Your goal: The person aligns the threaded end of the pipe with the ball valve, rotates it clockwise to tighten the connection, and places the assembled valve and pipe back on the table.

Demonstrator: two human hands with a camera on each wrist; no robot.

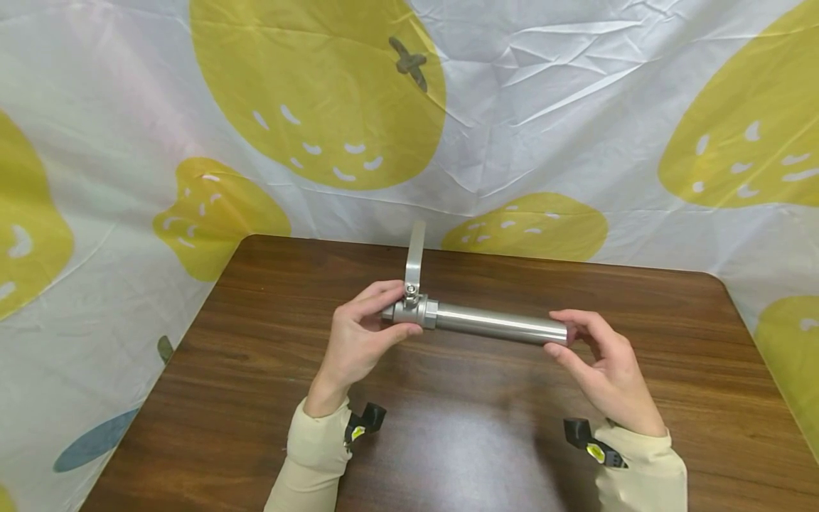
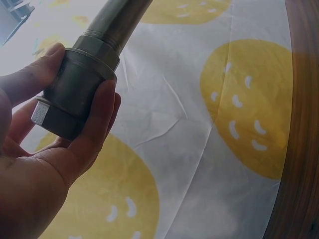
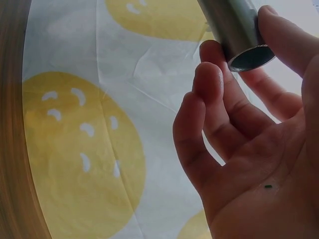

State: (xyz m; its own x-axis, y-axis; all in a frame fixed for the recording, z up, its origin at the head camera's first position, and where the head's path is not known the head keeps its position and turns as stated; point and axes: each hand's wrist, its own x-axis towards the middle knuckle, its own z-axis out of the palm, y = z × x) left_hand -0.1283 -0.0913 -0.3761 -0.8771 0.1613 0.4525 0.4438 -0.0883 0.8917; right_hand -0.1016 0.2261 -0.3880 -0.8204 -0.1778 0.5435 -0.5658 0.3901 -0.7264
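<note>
- Hands hold a metal valve (image 1: 409,311) with a pipe (image 1: 499,325) joined to it, lifted clear above the table (image 1: 256,370) and lying roughly level, left to right.
- Left hand (image 1: 358,334): fingers and thumb curl round the valve body; in the left wrist view the thumb lies on one side of the valve (image 2: 75,92) and the fingers wrap the other, with a square end of the valve showing just past the palm.
- Right hand (image 1: 598,363): its grip is on the far right end of the pipe, pinched between thumb and fingertips; the right wrist view shows the pipe's (image 3: 239,30) open hollow end resting against the fingertips, the thumb on the opposite side, the palm free of it.
- Valve: a flat lever handle (image 1: 416,259) stands up from its top, pointing away from the person, fixed by a small nut at its base.
- Pipe: smooth, grey, shiny, running from a hexagonal collar at the valve rightward to the right hand.
- Table: dark brown wood grain with rounded far corners.
- Cloth (image 1: 576,107): white, creased, printed with large yellow fruit shapes; it hangs behind and beside the table.
- Sleeves (image 1: 316,448): pale cream, with a small black camera mount at each wrist.
</note>
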